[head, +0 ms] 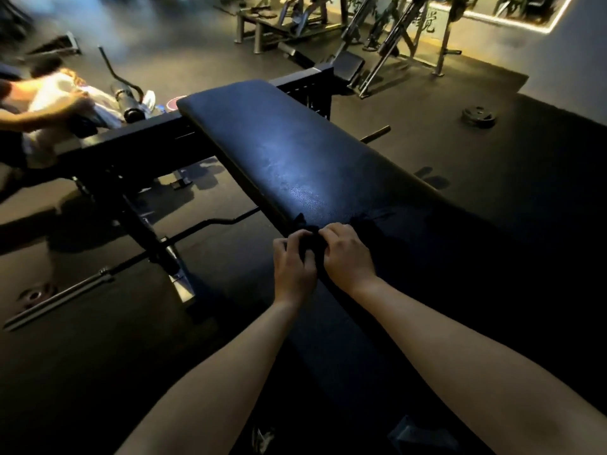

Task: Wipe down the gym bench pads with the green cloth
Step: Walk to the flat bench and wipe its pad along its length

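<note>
– Just below the middle of the frame, the left hand (294, 267) and right hand (346, 254) sit side by side, almost touching, on the near part of the pad (279, 142).

– Are they spread flat?

– No. Both have their fingers curled, gripping a bunched cloth (310, 239) between them. It lies on the pad, close to its left edge.

– Is it the green one?

– That cannot be told. The light is dim and the cloth reads almost black.

– What could go wrong from here?

– Three things, probably. Wadded up like that, the cloth meets little of the surface, so a stroke may leave streaks. It also sits near the left edge, so a careless push could carry it over and down to the floor, where a bar (210, 221) lies under the frame (131, 139). And in this gloom, patches could easily be missed. Only the middle of the pad catches a sheen, and the long stretch toward the upper left looks not yet reached.

– Anything further out to mind?

– Another person (42, 103), blurred, is busy at the upper left, just beyond the frame. A long reach to the far end could crowd them. A plate (479, 117) lies on the floor at the upper right, well apart.
</note>
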Available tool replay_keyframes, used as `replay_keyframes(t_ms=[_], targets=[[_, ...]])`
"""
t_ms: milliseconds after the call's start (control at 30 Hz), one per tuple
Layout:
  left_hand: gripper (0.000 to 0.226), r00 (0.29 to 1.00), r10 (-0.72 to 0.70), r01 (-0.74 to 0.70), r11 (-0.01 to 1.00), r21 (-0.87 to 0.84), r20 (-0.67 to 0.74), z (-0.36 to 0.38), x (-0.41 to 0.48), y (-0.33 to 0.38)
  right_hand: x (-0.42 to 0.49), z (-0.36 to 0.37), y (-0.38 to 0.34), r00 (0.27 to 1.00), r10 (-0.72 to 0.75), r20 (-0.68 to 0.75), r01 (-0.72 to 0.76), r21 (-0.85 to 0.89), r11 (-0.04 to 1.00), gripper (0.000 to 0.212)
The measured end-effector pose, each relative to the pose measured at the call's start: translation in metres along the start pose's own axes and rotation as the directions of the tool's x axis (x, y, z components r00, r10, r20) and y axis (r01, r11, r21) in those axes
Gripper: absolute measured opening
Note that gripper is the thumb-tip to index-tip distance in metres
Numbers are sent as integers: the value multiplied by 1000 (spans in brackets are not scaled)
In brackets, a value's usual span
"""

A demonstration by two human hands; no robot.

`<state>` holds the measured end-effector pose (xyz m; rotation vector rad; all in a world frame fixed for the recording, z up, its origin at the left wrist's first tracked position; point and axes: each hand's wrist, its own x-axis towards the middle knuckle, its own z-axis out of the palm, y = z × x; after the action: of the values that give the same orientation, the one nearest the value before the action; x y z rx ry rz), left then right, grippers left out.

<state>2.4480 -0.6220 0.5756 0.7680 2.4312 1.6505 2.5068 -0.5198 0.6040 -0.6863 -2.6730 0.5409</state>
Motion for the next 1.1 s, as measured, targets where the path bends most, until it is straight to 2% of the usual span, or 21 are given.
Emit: replay_keyframes(t_ms=[67, 133, 233, 433, 700, 800, 900, 967, 1100], targets=[[38, 997, -25, 23, 1000, -20, -67, -6, 15, -1, -3, 1, 3, 999, -4, -32, 4, 11, 1000, 25], [45, 985, -116, 111, 993, -50, -129, -10, 41, -6, -4, 3, 5, 998, -9, -61, 11, 31, 999, 25], [51, 955, -287, 281, 956, -84, -77, -1, 67, -11, -2, 4, 5, 997, -14, -77, 16, 23, 1000, 22], [46, 923, -373, 359, 923, -138, -96, 10, 45, -11, 0, 7, 4, 996, -22, -88, 19, -30, 999, 22], [26, 947, -321, 319, 946, -58, -22, 8, -15, -2, -2, 4, -3, 997, 16, -79, -21, -61, 998, 23], [34, 962, -273, 274, 961, -34, 33, -4, -21, -8, -3, 3, -3, 997, 15, -81, -19, -47, 999, 24], [48, 960, -279, 276, 957, -87, -25, -12, 5, -10, -1, 3, -2, 997, 14, -79, -17, -35, 999, 24], [49, 957, -282, 272, 952, -140, -62, -11, 32, -7, -1, 4, 0, 997, 13, -77, -15, -32, 999, 24], [45, 950, -313, 311, 944, -108, 4, 3, 55, -1, 0, 5, 2, 997, 16, -77, -19, -29, 999, 23]])
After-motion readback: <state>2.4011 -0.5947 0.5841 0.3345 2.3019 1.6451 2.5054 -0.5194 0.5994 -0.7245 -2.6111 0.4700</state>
